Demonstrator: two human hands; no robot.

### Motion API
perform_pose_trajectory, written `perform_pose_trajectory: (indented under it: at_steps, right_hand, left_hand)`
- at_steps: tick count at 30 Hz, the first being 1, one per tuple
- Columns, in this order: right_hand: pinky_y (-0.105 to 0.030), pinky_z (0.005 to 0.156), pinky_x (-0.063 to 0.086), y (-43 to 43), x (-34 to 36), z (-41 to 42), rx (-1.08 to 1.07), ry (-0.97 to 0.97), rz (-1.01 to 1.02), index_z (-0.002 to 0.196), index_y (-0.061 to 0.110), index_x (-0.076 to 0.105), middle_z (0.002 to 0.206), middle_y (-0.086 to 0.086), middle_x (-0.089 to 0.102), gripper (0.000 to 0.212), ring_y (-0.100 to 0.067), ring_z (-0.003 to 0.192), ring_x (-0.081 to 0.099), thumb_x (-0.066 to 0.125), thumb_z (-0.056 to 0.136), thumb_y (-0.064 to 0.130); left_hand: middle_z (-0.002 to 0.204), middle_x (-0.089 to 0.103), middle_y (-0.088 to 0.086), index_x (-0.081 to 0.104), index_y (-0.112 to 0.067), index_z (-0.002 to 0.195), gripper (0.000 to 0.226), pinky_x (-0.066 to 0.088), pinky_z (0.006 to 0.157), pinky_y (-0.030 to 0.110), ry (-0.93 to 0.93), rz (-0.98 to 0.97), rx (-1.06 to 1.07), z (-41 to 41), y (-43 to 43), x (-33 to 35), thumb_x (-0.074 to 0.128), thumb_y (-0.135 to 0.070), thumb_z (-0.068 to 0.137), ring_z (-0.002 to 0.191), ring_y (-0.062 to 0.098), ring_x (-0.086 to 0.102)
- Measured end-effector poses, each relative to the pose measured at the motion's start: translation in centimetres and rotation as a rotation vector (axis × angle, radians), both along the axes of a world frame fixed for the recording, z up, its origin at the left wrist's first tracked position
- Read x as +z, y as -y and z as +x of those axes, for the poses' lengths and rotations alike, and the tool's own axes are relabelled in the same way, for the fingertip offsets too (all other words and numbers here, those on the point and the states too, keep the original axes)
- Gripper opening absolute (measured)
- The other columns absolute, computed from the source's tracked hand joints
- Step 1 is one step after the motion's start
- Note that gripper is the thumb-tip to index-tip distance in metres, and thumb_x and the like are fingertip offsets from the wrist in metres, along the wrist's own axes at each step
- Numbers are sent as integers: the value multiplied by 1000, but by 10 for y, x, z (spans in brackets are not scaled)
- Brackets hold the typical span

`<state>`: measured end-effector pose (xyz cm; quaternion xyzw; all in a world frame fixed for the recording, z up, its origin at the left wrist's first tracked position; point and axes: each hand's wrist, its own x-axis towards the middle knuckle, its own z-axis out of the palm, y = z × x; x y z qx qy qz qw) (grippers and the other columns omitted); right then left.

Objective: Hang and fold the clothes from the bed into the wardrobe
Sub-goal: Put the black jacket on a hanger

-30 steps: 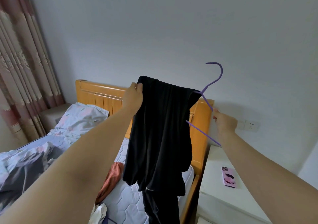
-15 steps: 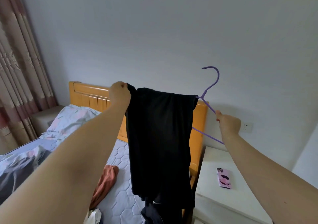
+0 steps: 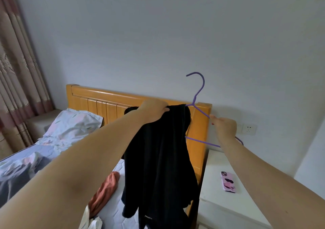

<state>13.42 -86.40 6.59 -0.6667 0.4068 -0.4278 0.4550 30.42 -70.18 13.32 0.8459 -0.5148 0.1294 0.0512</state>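
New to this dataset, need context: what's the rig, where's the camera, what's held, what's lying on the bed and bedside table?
No robot: a person works with bare hands. The one picture comes from a wide-angle camera worn on the head, looking forward and down along both arms. The left hand grips the top of a black garment, which hangs above the bed. The right hand holds a purple hanger, hook up; its far half is hidden behind the garment. On the bed lie an orange-brown garment, a white cloth and a pillow. A phone in a pink case lies on the white bedside table.
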Motion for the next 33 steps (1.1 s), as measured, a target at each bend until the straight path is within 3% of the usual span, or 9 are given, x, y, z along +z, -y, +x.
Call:
perform_pose_trajectory:
  at_steps: [8, 11, 14, 17, 20, 22, 25, 29, 33]
  right_hand:
    - [-27, 60, 36, -17, 4, 18, 118, 33, -238, 61, 10, 58, 57, -2, 51, 40, -16, 56, 48, 59, 92, 35]
    - [-23, 75, 36, -17, 8, 21, -77, 30, -688, 81, 14, 67, 83, 2, 61, 17, -14, 85, 52, 63, 90, 28]
    - [-16, 71, 34, -19, -7, 13, 128, 32, -960, 73, 14, 58, 71, 9, 51, 22, -7, 71, 46, 51, 92, 21]
    - [-18, 58, 35, -18, -31, 10, 405, -221, -567, 71, 14, 56, 62, 5, 50, 31, -8, 58, 49, 46, 98, 26]
    - [-26, 72, 45, -21, -31, 19, 482, -165, -204, 102, 6, 60, 86, -6, 60, 29, -19, 81, 58, 50, 97, 33]
    - [-26, 73, 45, -29, -24, 28, 522, -117, -120, 105, 4, 60, 86, -9, 59, 32, -22, 81, 58, 56, 94, 34]
    - [-28, 73, 46, -34, -24, 39, 542, -82, -33, 97, 6, 63, 83, -8, 59, 16, -27, 84, 59, 58, 94, 20]
    - [-37, 98, 44, -30, -40, 34, 607, -330, 30, 113, 3, 60, 110, -13, 61, 21, -28, 109, 56, 53, 96, 12]
    - [-36, 94, 44, -20, -63, 30, 615, -423, 194, 120, 5, 56, 114, -12, 61, 27, -26, 107, 57, 53, 97, 18]
  left_hand:
    - [104, 65, 6, 61, -13, 110, 26, 51, 89, 43, -150, -161, -80, -19, 18, 10, 40, -24, 101, 94, 24, 61]
    - [105, 65, 6, 62, -13, 109, 24, 51, 88, 43, -142, -248, -32, -15, 14, 11, 41, -23, 101, 96, 26, 61]
    - [100, 66, 6, 62, -14, 107, 24, 52, 87, 44, -173, -369, -11, -13, 8, 12, 41, -20, 100, 93, 27, 62]
    - [98, 67, 7, 63, -13, 107, 24, 52, 88, 45, -227, -470, -32, -15, 5, 16, 41, -17, 100, 91, 27, 63]
    - [91, 66, 5, 64, -13, 103, 23, 52, 87, 44, -240, -499, -71, -24, 5, 21, 42, -15, 99, 87, 27, 62]
    - [86, 62, 2, 63, -13, 99, 21, 52, 87, 44, -238, -498, -87, -33, 7, 25, 42, -15, 99, 85, 27, 62]
    - [82, 59, -2, 59, -19, 94, 19, 52, 86, 39, -255, -522, -104, -42, 7, 28, 41, -14, 100, 83, 25, 61]
    - [82, 61, 3, 62, -9, 96, 22, 51, 82, 39, -262, -593, -85, -42, 0, 31, 41, -12, 99, 82, 27, 61]
    - [85, 62, 5, 61, -7, 92, 23, 47, 73, 26, -284, -635, -47, -33, -16, 31, 40, -11, 99, 73, 16, 56]
